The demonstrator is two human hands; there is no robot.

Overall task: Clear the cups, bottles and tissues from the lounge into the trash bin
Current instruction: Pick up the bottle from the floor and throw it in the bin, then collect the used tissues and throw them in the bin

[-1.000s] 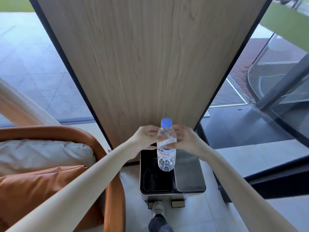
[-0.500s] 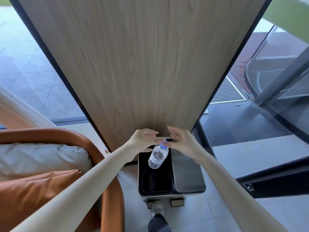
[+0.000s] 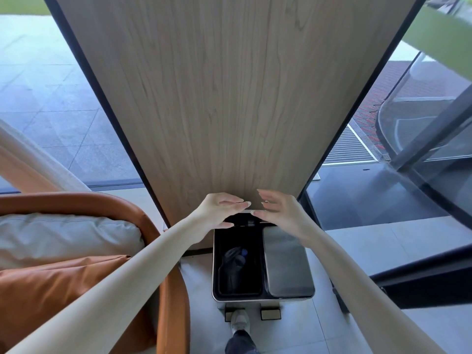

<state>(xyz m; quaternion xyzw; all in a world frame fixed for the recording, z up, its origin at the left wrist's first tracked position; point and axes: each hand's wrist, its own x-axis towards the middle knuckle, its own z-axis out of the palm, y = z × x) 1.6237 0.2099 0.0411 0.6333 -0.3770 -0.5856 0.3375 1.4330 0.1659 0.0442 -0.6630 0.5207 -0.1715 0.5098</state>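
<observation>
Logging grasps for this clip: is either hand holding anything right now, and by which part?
Nothing is held. The left hand and right hand are open above the trash bin; the bottle lies inside its open compartment.

A clear plastic bottle with a blue cap lies tilted, cap uppermost, inside the open left compartment of the two-part trash bin, below both empty, spread hands.

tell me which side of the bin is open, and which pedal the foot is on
The left compartment is open, its dark inside showing a bottle; the right one's lid is shut. The shoe presses the left pedal; the right pedal is free.
</observation>
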